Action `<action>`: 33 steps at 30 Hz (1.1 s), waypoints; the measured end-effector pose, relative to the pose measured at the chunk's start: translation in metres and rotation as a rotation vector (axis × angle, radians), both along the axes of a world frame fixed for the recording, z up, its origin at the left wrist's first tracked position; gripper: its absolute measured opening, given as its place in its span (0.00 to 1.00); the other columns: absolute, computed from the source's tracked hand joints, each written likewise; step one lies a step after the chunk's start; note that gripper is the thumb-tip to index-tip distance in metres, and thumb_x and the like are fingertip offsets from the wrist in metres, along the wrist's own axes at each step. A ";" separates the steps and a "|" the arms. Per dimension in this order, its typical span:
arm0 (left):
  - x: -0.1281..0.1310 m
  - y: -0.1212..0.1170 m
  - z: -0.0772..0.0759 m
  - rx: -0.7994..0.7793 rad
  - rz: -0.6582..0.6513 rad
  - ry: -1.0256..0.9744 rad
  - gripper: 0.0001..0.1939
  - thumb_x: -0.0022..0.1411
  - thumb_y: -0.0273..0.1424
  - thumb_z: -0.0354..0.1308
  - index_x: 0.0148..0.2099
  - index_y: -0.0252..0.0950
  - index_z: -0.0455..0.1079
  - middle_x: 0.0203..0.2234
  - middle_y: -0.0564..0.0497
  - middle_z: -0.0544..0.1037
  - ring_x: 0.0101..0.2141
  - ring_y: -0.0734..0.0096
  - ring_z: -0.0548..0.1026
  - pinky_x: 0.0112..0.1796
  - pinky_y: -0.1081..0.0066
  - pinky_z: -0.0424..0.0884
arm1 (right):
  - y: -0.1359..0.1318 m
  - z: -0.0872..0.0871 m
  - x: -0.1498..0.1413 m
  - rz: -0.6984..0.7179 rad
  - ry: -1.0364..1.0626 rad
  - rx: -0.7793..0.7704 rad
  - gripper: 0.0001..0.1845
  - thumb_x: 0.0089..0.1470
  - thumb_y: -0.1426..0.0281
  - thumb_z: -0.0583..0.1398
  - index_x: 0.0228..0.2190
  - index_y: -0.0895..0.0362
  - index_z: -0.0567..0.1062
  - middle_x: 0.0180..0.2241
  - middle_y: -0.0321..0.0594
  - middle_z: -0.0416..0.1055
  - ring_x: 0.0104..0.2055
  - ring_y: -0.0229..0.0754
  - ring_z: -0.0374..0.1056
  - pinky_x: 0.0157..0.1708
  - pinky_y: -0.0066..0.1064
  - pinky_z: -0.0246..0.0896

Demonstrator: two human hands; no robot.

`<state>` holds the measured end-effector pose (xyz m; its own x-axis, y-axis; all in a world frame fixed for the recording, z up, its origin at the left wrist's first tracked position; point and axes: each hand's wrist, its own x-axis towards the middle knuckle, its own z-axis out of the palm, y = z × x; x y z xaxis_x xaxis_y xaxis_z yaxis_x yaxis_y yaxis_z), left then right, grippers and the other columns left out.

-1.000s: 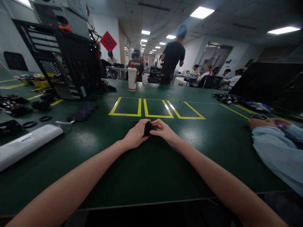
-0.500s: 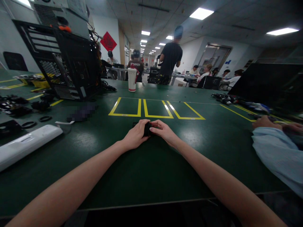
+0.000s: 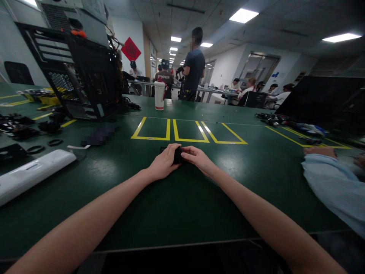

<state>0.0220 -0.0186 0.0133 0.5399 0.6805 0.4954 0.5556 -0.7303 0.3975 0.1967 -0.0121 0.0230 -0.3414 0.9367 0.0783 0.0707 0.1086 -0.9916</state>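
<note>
A small black box-like object (image 3: 177, 156) rests low at the middle of the green table (image 3: 182, 205), mostly covered by my fingers. My left hand (image 3: 165, 161) is wrapped over its left side and top, fingers closed on it. At its right side, my right hand (image 3: 196, 158) has thumb and fingers curled in against the edge. What kind of thing it is cannot be made out. Just beyond my hands lie yellow tape outlines (image 3: 188, 140) on the table.
To the left stand a black computer case (image 3: 94, 83), a white elongated device (image 3: 37, 173) and black rings (image 3: 54, 142). A white cup (image 3: 159, 97) is at the back. On the right are another person's sleeve (image 3: 330, 177), a cable bundle (image 3: 272, 118) and a dark monitor (image 3: 322, 101).
My hands and the black object stay nearly in place. The co-worker's hand at right has shifted slightly, and the standing person in the background has moved left.
</note>
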 end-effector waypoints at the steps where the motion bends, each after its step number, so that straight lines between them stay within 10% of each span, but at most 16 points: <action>1: 0.000 0.000 0.000 -0.002 0.000 -0.003 0.30 0.52 0.29 0.55 0.54 0.41 0.44 0.48 0.46 0.58 0.47 0.60 0.64 0.41 0.59 0.67 | 0.001 0.000 0.001 0.009 0.003 -0.005 0.17 0.41 0.65 0.61 0.35 0.57 0.68 0.38 0.39 0.66 0.42 0.40 0.62 0.47 0.40 0.55; 33: 0.000 0.005 -0.007 0.023 0.029 0.008 0.31 0.52 0.29 0.55 0.54 0.41 0.43 0.49 0.46 0.57 0.48 0.59 0.63 0.41 0.57 0.67 | -0.006 -0.001 -0.002 0.032 0.107 0.018 0.12 0.42 0.66 0.61 0.31 0.54 0.66 0.36 0.35 0.67 0.37 0.37 0.64 0.40 0.34 0.60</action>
